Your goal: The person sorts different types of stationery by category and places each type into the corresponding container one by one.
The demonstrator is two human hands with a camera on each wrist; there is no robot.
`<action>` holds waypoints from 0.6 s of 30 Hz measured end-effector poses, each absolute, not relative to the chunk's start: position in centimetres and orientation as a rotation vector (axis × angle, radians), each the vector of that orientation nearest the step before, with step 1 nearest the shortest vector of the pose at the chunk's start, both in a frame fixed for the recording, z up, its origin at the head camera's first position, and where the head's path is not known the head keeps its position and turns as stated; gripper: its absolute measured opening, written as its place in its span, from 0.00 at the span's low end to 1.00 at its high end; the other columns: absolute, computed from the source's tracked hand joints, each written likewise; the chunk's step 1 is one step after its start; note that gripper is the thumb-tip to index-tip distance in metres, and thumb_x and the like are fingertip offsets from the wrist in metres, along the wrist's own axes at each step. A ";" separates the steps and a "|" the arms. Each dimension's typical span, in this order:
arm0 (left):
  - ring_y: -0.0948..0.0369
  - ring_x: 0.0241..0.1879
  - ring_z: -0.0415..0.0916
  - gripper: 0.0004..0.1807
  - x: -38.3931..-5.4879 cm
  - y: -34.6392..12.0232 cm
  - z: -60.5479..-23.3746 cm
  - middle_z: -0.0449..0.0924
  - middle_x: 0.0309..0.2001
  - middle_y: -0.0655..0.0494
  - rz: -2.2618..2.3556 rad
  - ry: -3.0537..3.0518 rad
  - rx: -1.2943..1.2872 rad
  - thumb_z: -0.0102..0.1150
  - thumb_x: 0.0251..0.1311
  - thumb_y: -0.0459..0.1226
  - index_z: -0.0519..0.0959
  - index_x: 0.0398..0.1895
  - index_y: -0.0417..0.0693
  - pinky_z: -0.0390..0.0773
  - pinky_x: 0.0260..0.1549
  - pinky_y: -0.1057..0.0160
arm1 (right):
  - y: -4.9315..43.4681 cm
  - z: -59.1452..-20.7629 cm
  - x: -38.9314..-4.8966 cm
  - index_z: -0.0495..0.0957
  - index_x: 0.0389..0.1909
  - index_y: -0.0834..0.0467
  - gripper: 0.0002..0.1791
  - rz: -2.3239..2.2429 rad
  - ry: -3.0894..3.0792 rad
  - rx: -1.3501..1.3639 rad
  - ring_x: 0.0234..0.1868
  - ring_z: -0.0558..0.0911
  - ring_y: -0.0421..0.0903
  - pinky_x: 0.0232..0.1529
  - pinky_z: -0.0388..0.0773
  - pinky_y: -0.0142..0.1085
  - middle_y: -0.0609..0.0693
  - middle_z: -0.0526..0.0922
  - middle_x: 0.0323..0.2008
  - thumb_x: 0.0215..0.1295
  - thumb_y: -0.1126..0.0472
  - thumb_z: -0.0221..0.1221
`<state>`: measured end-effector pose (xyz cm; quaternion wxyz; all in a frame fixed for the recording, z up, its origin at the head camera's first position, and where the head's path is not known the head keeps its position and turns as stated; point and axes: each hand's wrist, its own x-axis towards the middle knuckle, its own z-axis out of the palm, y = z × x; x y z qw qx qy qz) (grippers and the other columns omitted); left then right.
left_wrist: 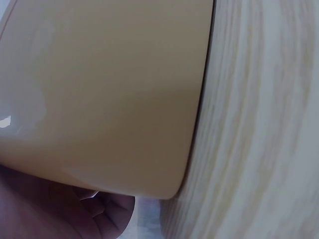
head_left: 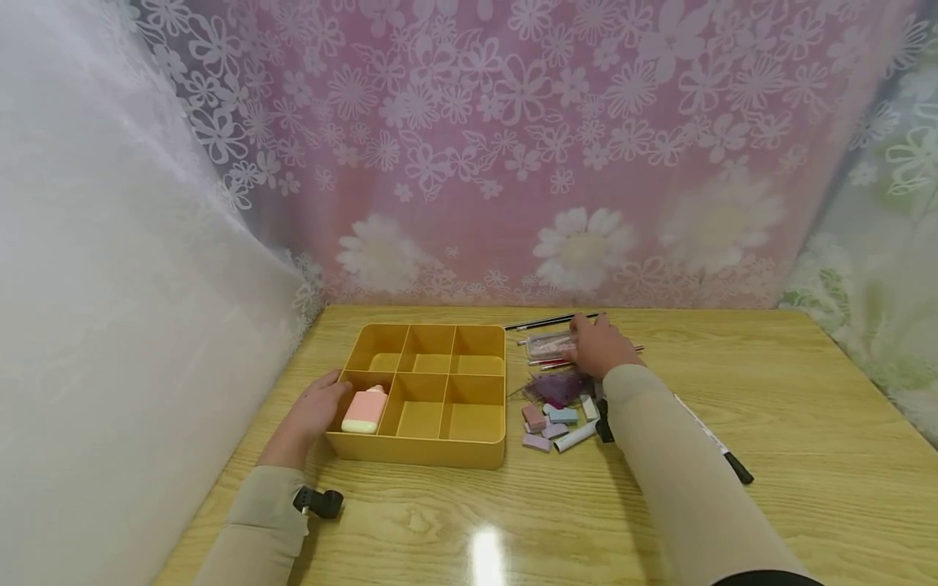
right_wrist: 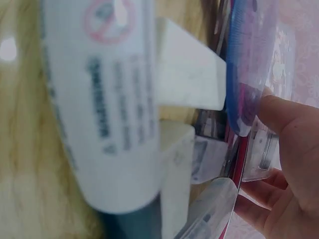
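Note:
A yellow organizer box [head_left: 418, 449] with six compartments stands on the table. My left hand [head_left: 317, 407] grips its left wall; in the left wrist view the curled fingers [left_wrist: 107, 214] lie beside the box's smooth side. A pink bottle with a cream end [head_left: 365, 408] lies in the front left compartment. To the right of the box, my right hand [head_left: 602, 348] holds a clear plastic case [head_left: 545, 346] between thumb and fingers. The case's contents are hard to make out. In the right wrist view, the hand is partly behind a translucent blue-edged item [right_wrist: 244, 74].
Several small erasers [head_left: 535, 418], a purple mesh bundle [head_left: 553, 387] and a white tube [head_left: 576, 436] lie right of the box. Pencils [head_left: 545, 322] lie behind them. A white pen with a black brush end [head_left: 738, 467] lies farther right. A floral curtain [head_left: 498, 163] hangs behind the table.

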<state>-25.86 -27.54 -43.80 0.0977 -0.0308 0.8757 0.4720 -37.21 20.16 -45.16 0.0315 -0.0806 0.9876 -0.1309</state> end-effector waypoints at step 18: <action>0.39 0.74 0.53 0.30 -25.8 -28.2 -43.9 0.58 0.75 0.37 1.401 2.582 -0.063 0.34 0.80 0.45 0.57 0.79 0.43 0.52 0.70 0.36 | 20.4 -43.7 -35.5 0.77 0.44 0.58 0.03 -0.260 3.075 -0.403 0.40 0.78 0.53 0.37 0.78 0.49 0.60 0.73 0.45 0.76 0.64 0.55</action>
